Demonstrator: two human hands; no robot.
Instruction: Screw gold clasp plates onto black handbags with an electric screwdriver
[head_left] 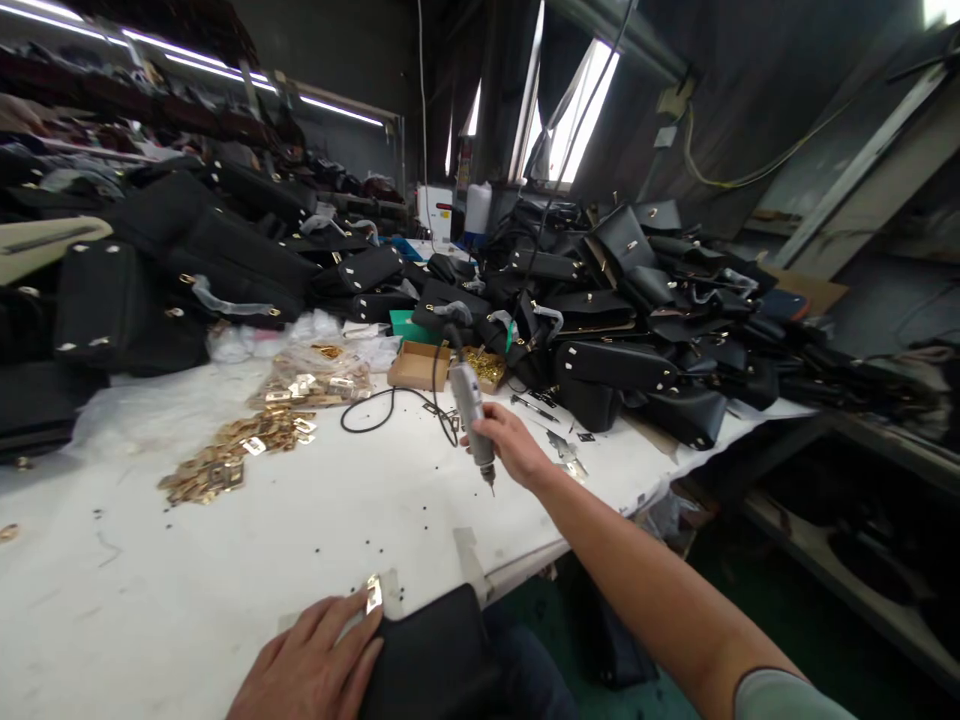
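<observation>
My right hand (510, 443) is wrapped round a grey electric screwdriver (469, 405). Its thin bit points down above the white table, touching nothing, and a black cord runs from its top end. At the near table edge, my left hand (319, 655) lies with fingers stretched out along a black leather bag (431, 655). Its fingertips touch a small shiny gold metal plate (373, 594) at the corner of the bag. The thumb of this hand is not clearly visible.
Loose gold plates (225, 460) form a pile on the left of the white table (300, 510). Behind stand a cardboard box (418, 366) and a box of small brass parts (484, 368). Black bags (622, 370) are heaped along the back. Small dark screws lie scattered about.
</observation>
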